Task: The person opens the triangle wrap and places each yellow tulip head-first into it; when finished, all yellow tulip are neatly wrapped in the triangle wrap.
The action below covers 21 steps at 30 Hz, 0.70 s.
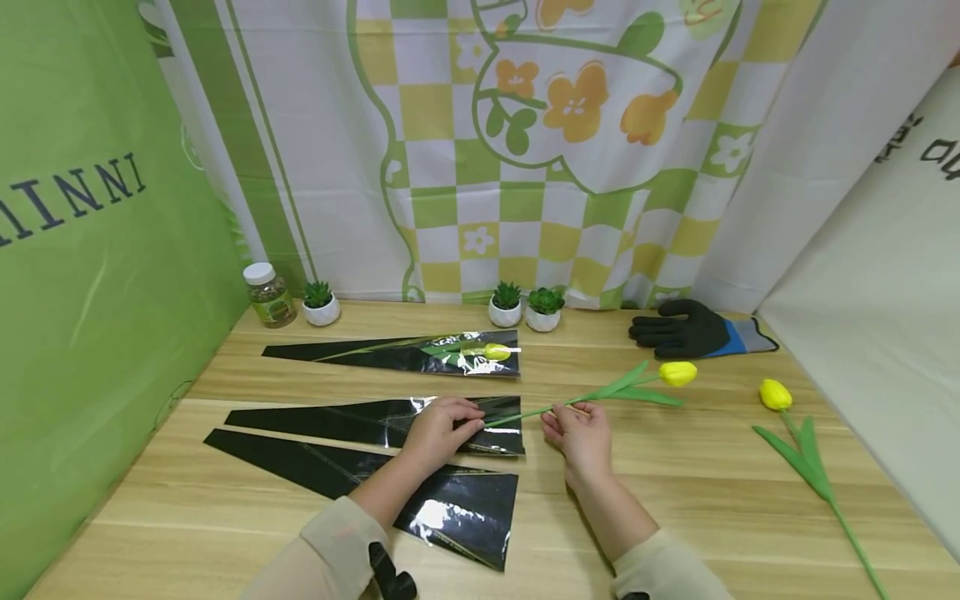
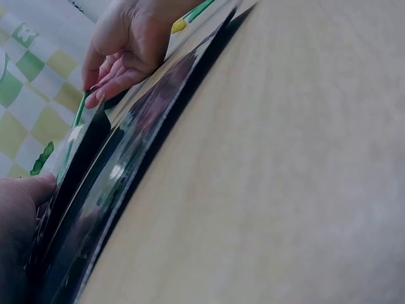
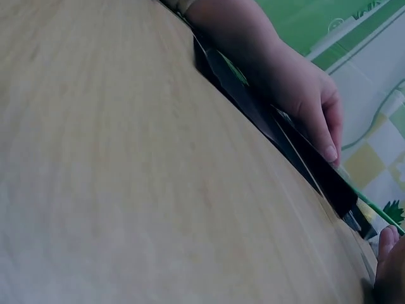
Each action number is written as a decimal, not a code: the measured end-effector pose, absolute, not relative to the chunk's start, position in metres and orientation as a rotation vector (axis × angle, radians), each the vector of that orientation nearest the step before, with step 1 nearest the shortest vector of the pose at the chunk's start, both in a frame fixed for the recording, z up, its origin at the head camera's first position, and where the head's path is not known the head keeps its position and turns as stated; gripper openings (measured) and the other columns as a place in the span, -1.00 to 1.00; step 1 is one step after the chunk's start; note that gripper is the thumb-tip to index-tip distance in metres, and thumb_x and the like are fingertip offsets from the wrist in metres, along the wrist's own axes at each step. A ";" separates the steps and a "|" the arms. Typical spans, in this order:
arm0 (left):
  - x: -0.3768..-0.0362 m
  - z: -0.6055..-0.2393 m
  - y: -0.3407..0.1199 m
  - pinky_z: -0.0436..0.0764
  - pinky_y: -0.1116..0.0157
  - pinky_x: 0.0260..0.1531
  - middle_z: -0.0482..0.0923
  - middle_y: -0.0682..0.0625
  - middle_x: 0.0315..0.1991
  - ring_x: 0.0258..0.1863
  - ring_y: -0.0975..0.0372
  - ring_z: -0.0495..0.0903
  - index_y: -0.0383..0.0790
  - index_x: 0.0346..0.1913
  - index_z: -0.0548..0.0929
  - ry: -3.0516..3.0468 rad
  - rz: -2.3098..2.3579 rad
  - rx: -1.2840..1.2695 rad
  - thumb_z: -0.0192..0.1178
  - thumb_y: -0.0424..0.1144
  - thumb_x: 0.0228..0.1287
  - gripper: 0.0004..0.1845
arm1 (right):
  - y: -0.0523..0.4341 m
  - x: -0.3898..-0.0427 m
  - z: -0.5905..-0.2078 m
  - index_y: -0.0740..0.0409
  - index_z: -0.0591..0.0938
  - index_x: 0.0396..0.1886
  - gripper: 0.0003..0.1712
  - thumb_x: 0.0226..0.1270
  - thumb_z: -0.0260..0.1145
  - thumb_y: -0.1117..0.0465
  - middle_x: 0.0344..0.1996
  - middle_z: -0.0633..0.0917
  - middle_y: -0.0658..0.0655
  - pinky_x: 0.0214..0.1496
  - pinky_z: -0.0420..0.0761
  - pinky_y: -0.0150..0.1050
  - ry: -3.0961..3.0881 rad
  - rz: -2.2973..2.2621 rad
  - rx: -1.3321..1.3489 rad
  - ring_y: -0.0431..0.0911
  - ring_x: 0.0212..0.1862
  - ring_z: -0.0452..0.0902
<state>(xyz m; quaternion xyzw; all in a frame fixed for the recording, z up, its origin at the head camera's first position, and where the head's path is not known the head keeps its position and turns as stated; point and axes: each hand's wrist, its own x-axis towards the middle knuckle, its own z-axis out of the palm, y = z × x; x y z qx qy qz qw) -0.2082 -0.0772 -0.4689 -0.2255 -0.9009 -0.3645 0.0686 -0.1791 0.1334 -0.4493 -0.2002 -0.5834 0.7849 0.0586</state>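
Observation:
My right hand pinches the thin green stem of a yellow artificial tulip, its bloom pointing right. The stem's lower end reaches over the wide end of the middle black flower sleeve. My left hand holds that sleeve near its wide end between thumb and fingers. In the left wrist view, the sleeve's edge stands up off the table, with the right fingertips right at it. The left thumb lies along the sleeve in the right wrist view.
A far sleeve contains a yellow tulip. Nearest me lies another black sleeve. At right lie a loose tulip and a black-blue glove. Potted succulents and a lidded jar line the back.

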 end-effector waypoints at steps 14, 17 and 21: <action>-0.210 -0.472 -0.078 0.58 0.05 0.12 0.73 -0.05 -0.07 0.02 0.06 0.64 -0.16 -0.19 0.80 -2.702 -1.051 -0.698 0.31 -0.19 0.27 -0.84 | 0.124 -0.170 -0.447 0.44 0.19 0.19 -0.56 0.43 0.12 0.42 -0.25 0.61 0.13 -0.13 0.69 -0.45 -1.772 2.550 -0.604 -0.26 -0.28 0.65; -0.210 -0.472 -0.078 0.58 0.04 0.13 0.73 -0.05 -0.08 0.02 0.05 0.64 -0.16 -0.20 0.80 -2.710 -1.040 -0.704 0.31 -0.19 0.27 -0.84 | 0.129 -0.167 -0.446 0.45 0.16 0.23 -0.53 0.44 0.09 0.42 -0.20 0.61 0.14 -0.04 0.68 -0.43 -1.779 2.607 -0.587 -0.26 -0.22 0.66; -0.210 -0.472 -0.079 0.57 0.04 0.15 0.72 -0.06 -0.07 0.04 0.05 0.63 -0.16 -0.19 0.80 -2.726 -1.000 -0.712 0.31 -0.17 0.27 -0.83 | 0.137 -0.161 -0.446 0.48 0.11 0.29 -0.53 0.50 -0.02 0.41 -0.10 0.59 0.16 0.03 0.65 -0.44 -1.800 2.696 -0.549 -0.26 -0.15 0.64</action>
